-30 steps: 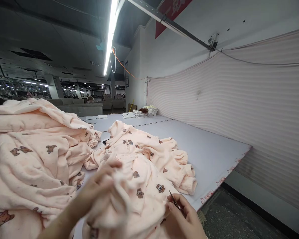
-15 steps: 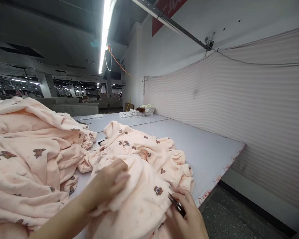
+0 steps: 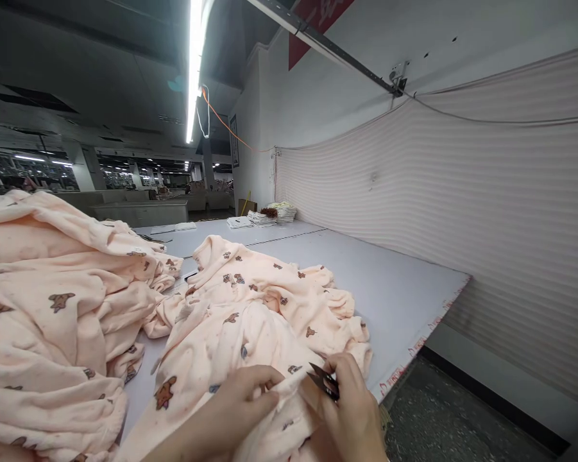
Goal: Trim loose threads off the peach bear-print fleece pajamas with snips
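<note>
A pale pink fleece garment (image 3: 202,359) with small brown bear prints lies crumpled in front of me on the table. My left hand (image 3: 245,401) pinches a fold of it between thumb and fingers, near the lower middle. Close by on the right, my right hand (image 3: 349,404) grips small dark thread snips (image 3: 324,380), whose two blades are apart and point left over the cloth. The lower fingers of that hand are partly hidden against the fabric.
A large heap of the same printed fleece (image 3: 52,308) fills the left side. The pale table (image 3: 389,282) ends at a taped right edge above a dark floor. Folded white stacks (image 3: 264,218) stand at the far end, and a striped cloth (image 3: 462,179) covers the wall.
My left hand has moved down and right, closer to the right hand. The near garment has shifted and shows more bear prints. My right hand with the snips has moved slightly left.
</note>
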Action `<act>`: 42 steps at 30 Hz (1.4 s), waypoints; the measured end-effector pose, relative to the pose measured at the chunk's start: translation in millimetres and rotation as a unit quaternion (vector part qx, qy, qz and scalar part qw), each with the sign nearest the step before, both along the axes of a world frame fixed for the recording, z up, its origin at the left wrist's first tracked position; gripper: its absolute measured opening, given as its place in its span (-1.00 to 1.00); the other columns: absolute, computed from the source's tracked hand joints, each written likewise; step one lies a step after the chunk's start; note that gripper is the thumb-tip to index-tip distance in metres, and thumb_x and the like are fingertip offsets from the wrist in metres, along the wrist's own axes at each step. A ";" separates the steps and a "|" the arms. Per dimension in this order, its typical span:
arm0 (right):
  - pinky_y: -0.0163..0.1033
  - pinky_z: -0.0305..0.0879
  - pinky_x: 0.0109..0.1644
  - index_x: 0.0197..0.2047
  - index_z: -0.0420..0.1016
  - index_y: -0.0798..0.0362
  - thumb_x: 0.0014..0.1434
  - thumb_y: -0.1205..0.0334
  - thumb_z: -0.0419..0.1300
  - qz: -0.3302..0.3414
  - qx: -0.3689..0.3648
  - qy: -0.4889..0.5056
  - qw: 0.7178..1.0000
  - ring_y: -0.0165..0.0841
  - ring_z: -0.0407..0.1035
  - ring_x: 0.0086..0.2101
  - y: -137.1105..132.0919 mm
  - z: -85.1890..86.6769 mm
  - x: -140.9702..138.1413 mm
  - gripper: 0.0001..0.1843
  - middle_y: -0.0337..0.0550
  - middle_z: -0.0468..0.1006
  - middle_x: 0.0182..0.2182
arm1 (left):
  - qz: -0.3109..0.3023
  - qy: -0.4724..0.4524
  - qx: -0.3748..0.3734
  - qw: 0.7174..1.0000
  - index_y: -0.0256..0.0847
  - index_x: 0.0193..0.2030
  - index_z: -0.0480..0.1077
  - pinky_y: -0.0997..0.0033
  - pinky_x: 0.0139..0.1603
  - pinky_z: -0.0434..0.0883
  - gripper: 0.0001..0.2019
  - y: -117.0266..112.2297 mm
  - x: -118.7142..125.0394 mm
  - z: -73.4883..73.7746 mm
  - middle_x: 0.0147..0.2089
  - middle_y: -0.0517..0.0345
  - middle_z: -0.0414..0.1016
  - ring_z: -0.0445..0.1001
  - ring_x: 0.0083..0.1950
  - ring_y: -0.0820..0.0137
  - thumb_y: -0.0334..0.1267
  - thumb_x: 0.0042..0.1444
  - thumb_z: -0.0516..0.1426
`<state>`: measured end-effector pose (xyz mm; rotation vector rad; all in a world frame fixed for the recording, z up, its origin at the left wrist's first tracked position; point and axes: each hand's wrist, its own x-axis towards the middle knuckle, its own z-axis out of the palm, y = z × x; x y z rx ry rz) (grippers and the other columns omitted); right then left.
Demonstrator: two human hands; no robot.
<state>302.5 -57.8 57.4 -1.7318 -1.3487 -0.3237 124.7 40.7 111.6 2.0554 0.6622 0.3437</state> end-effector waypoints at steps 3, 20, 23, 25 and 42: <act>-0.34 0.31 -0.43 -0.35 0.33 -0.02 0.10 0.29 0.11 0.030 -0.035 0.003 0.999 -0.37 0.39 -0.44 11.3 11.0 -5.2 -0.98 -0.25 0.38 -0.40 | -0.014 -0.059 -0.196 0.979 -0.23 -0.29 0.49 0.40 -0.11 0.25 -0.84 13.5 -8.0 7.8 -0.30 0.19 0.47 0.38 -0.17 0.29 -0.28 0.03 0.11; -0.39 0.39 -0.30 -0.01 0.45 -0.06 0.24 0.19 0.06 0.179 -0.060 0.014 0.982 -0.38 0.49 -0.32 4.1 21.3 -20.2 -0.72 -0.18 0.50 -0.27 | 0.000 -0.145 -0.415 0.898 -0.33 -0.31 0.52 0.49 -0.24 0.30 -0.84 28.6 -19.6 -0.4 -0.38 0.13 0.53 0.42 -0.33 0.43 -0.40 -0.09 0.18; -0.37 0.37 -0.30 -0.13 0.51 -0.06 0.28 0.18 0.00 0.156 -0.046 0.036 0.986 -0.35 0.48 -0.32 7.8 19.5 -21.0 -0.74 -0.17 0.52 -0.32 | 0.003 -0.150 -0.428 0.891 -0.34 -0.33 0.52 0.47 -0.28 0.32 -0.83 31.4 -21.6 -3.6 -0.41 0.13 0.52 0.43 -0.37 0.44 -0.45 -0.12 0.16; -0.38 0.38 -0.29 -0.13 0.52 -0.06 0.28 0.17 0.01 0.164 -0.048 0.055 0.984 -0.35 0.48 -0.31 9.9 17.8 -21.2 -0.75 -0.17 0.52 -0.34 | 0.007 -0.152 -0.438 0.886 -0.35 -0.33 0.51 0.42 -0.32 0.34 -0.82 33.9 -23.1 -6.4 -0.44 0.10 0.51 0.43 -0.41 0.40 -0.46 -0.12 0.14; -0.30 0.31 -0.40 -0.07 0.43 -0.08 0.31 0.16 -0.07 0.084 -0.016 -0.106 0.991 -0.31 0.45 -0.44 6.3 11.1 -34.8 -0.71 -0.15 0.53 -0.30 | -0.012 -0.148 -0.421 0.895 -0.36 -0.29 0.51 0.47 -0.22 0.29 -0.83 32.3 -25.1 -6.0 -0.38 0.12 0.51 0.41 -0.33 0.43 -0.38 -0.06 0.18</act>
